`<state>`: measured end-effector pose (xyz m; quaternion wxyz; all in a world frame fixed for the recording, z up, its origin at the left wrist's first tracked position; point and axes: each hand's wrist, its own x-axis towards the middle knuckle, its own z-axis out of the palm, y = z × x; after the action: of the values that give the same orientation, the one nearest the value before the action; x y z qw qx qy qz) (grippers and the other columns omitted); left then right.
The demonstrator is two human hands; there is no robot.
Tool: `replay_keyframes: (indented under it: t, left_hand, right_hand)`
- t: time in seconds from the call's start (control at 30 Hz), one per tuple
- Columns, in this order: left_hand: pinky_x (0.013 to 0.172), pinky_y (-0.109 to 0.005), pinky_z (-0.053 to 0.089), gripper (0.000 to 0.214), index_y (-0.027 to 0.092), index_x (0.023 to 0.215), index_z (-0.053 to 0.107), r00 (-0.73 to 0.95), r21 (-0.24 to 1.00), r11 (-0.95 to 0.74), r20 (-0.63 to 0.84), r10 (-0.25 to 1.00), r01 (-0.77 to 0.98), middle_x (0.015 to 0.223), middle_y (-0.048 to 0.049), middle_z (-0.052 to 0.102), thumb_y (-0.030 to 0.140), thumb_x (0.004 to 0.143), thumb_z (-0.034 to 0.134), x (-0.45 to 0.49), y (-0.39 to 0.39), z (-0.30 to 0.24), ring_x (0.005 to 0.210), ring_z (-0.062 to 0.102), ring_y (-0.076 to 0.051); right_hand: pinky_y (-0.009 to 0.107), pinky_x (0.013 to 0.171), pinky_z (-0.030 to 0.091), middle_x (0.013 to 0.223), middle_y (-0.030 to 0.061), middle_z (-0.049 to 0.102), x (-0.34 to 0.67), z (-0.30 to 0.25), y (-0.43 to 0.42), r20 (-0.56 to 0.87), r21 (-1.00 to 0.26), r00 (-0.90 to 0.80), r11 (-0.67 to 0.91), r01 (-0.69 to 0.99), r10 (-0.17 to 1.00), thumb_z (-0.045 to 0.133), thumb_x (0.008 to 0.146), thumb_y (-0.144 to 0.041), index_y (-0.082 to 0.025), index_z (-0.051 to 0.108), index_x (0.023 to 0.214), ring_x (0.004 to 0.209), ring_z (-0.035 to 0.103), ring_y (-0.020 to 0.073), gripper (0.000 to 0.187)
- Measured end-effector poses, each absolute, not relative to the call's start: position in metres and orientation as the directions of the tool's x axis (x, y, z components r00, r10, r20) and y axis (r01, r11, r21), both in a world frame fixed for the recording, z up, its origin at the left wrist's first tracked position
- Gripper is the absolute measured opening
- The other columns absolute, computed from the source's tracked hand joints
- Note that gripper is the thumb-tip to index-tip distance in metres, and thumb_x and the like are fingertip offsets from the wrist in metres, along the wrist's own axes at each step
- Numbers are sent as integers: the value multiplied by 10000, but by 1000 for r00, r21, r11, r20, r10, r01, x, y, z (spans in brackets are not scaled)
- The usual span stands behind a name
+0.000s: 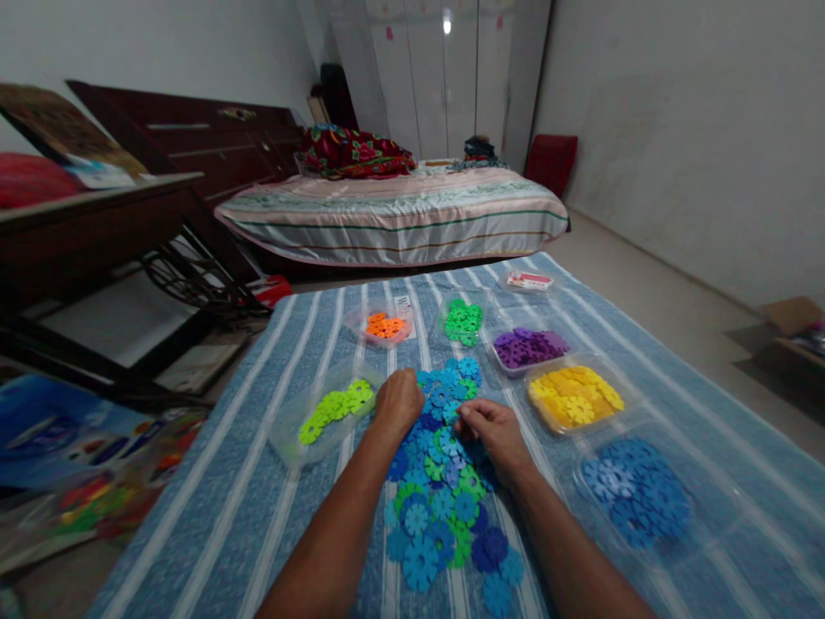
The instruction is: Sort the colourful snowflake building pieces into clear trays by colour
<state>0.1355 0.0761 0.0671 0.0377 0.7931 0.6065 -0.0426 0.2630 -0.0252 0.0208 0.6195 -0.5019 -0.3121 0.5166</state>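
A heap of flat snowflake-shaped plastic pieces (444, 507), mostly blue with some green, lies on a blue striped cloth (258, 481). My left hand (398, 402) rests fingers curled down on the heap's far left edge, beside a clear tray of lime green pieces (335, 406). My right hand (493, 434) is on the heap's right side, fingers pinched together on the pieces; what they hold is hidden.
Clear trays ring the heap: orange pieces (385, 325), green pieces (464, 320), purple pieces (528, 346), yellow pieces (575, 395), blue pieces (635, 490). A bed (393, 215) stands beyond, a dark table (96, 223) at left, a cardboard box (796, 322) at right.
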Motion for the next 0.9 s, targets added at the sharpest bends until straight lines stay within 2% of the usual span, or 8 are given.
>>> replay_keyframes:
  t: [0.17, 0.3, 0.63, 0.9]
  left_hand:
    - [813, -315, 499, 285, 122, 1058, 628, 197, 25, -195, -105, 975, 980, 1034, -156, 709, 276, 896, 450, 129, 71, 60, 1015, 662, -277]
    - [791, -351, 506, 355, 122, 1052, 638, 183, 38, -179, -130, 974, 983, 1054, -181, 704, 370, 903, 432, 129, 71, 58, 1018, 660, -311]
    - [785, -361, 514, 380, 128, 1064, 648, 167, 3, -169, -163, 972, 986, 1058, -186, 704, 380, 914, 407, 136, 76, 62, 1025, 661, -314]
    - [772, -368, 512, 386, 105, 1071, 639, 215, -48, -221, -112, 970, 974, 986, -192, 714, 335, 945, 356, 136, 70, 57, 963, 682, -310]
  right_hand:
    - [243, 506, 404, 537, 17, 621, 262, 21, -25, -129, -943, 281, -31, -331, 951, 722, 651, -501, -164, 662, 616, 481, 486, 102, 344]
    - [246, 517, 401, 551, 19, 625, 263, 19, -25, -122, -945, 273, -27, -325, 954, 714, 671, -489, -165, 664, 630, 492, 495, 105, 331]
    - [244, 514, 399, 551, 18, 627, 263, 18, -25, -128, -944, 267, -35, -329, 955, 714, 670, -482, -164, 664, 640, 487, 499, 104, 324]
    - [240, 510, 404, 546, 20, 629, 263, 19, -25, -131, -943, 278, -33, -332, 952, 728, 650, -507, -162, 668, 631, 486, 503, 104, 351]
